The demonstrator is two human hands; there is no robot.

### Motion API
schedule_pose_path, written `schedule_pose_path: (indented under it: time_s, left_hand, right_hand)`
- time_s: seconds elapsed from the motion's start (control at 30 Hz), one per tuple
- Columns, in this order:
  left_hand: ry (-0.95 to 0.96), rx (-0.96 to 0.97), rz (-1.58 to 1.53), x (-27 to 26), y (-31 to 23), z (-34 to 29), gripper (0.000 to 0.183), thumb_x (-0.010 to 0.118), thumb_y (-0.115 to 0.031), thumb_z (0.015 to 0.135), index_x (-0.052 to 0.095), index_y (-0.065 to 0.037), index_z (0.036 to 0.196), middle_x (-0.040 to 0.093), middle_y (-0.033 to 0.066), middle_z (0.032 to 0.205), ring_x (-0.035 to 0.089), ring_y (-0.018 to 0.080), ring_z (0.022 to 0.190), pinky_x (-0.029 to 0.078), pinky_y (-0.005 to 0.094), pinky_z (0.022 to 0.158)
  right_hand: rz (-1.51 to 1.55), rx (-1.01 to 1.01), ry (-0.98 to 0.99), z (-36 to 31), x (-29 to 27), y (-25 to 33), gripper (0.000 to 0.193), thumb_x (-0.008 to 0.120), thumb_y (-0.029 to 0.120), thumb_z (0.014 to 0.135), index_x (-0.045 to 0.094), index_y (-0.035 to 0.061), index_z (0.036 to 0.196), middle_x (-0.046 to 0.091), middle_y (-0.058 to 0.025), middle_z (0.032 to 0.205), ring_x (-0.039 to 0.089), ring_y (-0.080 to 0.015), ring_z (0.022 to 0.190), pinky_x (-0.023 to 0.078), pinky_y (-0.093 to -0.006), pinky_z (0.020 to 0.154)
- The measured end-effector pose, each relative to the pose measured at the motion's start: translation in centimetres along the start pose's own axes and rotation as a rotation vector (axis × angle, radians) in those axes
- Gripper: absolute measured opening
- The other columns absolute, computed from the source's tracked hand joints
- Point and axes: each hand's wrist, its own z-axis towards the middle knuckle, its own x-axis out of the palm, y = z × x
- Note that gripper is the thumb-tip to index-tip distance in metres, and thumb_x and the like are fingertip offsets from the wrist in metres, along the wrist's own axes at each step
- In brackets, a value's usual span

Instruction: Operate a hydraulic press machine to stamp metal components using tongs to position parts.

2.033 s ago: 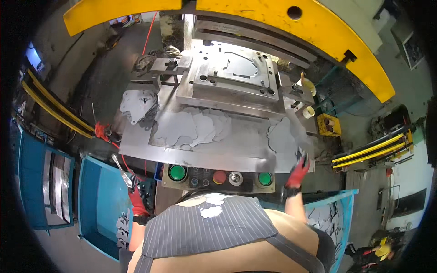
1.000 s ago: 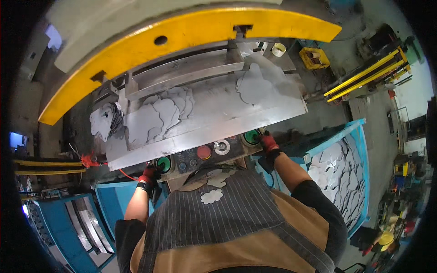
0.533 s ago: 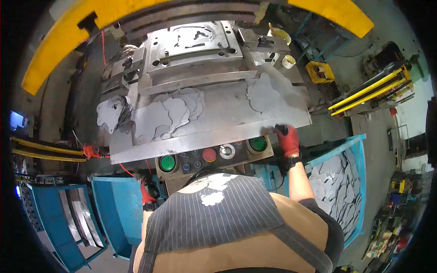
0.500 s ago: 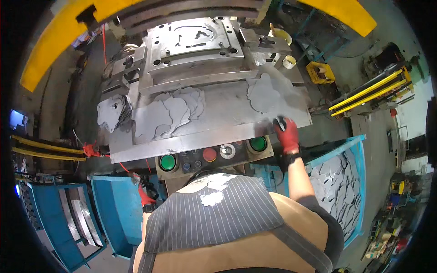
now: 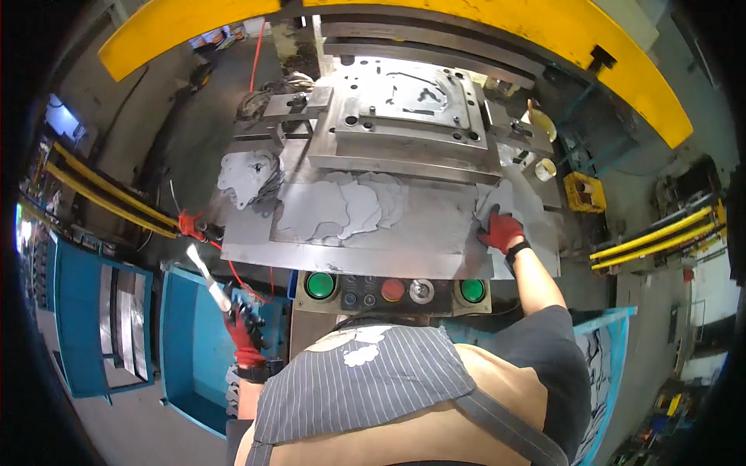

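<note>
The left hand point(image 5: 245, 335), in a red and black glove, has its fingers closed around a long pale metal tool point(image 5: 206, 272) that slants up and away over an open blue bin point(image 5: 177, 334). Most of that bin's visible inside is bare blue wall and floor; a few grey cut pieces point(image 5: 231, 388) show at its right edge, partly hidden by the forearm. Farther left, a second blue bin point(image 5: 74, 311) holds long metal strips point(image 5: 123, 318) lying side by side. The right hand point(image 5: 501, 231), gloved alike, rests on flat grey plates point(image 5: 494, 195) at the right end of the metal table point(image 5: 350, 260); its fingers reach forward over them, but whether they grip a plate cannot be told. More overlapping plates point(image 5: 361, 208) lie left of the table's middle, near a taller stack of cut parts point(image 5: 247, 177). On the person's right, a third blue bin point(image 5: 619, 365) contains many grey flat pieces point(image 5: 598, 365) heaped together, partly covered by the sleeve. Beyond the table, a yellow crate point(image 5: 587, 206) has unclear items inside, and near it stands a whitish cup point(image 5: 545, 168) whose contents cannot be made out.
</note>
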Motion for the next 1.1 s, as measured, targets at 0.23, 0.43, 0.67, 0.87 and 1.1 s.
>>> schedule_pose_path:
  time_s: [0.23,0.43,0.67,0.87,1.1]
  left_hand:
    - [0.63,0.137,0.195,15.6,-4.6,3.1,0.033,0.049,-0.013,0.084,0.048,-0.008,0.116,0.048,0.0,0.074,0.045,0.0072,0.058,0.038,0.0211,0.048]
    - [1.23,0.004,0.18,34.1,-10.1,4.4,0.027,0.042,-0.02,0.089,0.049,-0.007,0.111,0.045,-0.002,0.072,0.043,0.0056,0.056,0.038,0.0195,0.049]
    - [1.229,-0.186,0.333,42.0,-7.9,5.7,0.029,0.041,-0.027,0.09,0.053,-0.007,0.106,0.048,-0.0029,0.073,0.042,0.0048,0.055,0.037,0.0189,0.048]
    - [1.238,0.091,0.142,43.1,-6.6,6.3,0.032,0.04,-0.03,0.09,0.053,-0.006,0.107,0.049,-0.0026,0.075,0.042,0.004,0.058,0.038,0.0189,0.05]
    - [1.045,-0.022,-0.007,33.6,-10.2,2.6,0.023,0.041,-0.018,0.088,0.049,-0.009,0.107,0.047,-0.0021,0.071,0.044,0.008,0.053,0.039,0.0223,0.045]
  right_hand:
    - [0.19,0.084,-0.425,0.7,-3.2,-8.5,0.021,0.058,0.021,0.073,0.055,0.0065,0.088,0.062,-0.0122,0.079,0.059,-0.0317,0.071,0.046,-0.0398,0.063]
    - [1.181,0.135,-0.812,-7.1,6.3,-14.8,0.046,0.057,0.023,0.079,0.045,0.007,0.12,0.053,-0.004,0.112,0.051,-0.0152,0.098,0.04,-0.0318,0.084]
    - [1.429,0.202,-0.967,-16.9,12.9,-7.7,0.036,0.055,0.023,0.081,0.049,0.005,0.112,0.057,-0.008,0.101,0.057,-0.0163,0.082,0.049,-0.0294,0.072]
    - [1.932,0.293,-0.802,-19.6,14.4,-7.7,0.035,0.057,0.026,0.08,0.051,0.005,0.108,0.058,-0.0095,0.097,0.057,-0.0176,0.083,0.049,-0.0299,0.071]
    - [2.909,-0.001,0.11,-17.2,9.2,-6.7,0.046,0.06,0.043,0.075,0.053,0.0044,0.099,0.054,-0.0058,0.073,0.048,-0.0113,0.06,0.04,-0.0229,0.048]
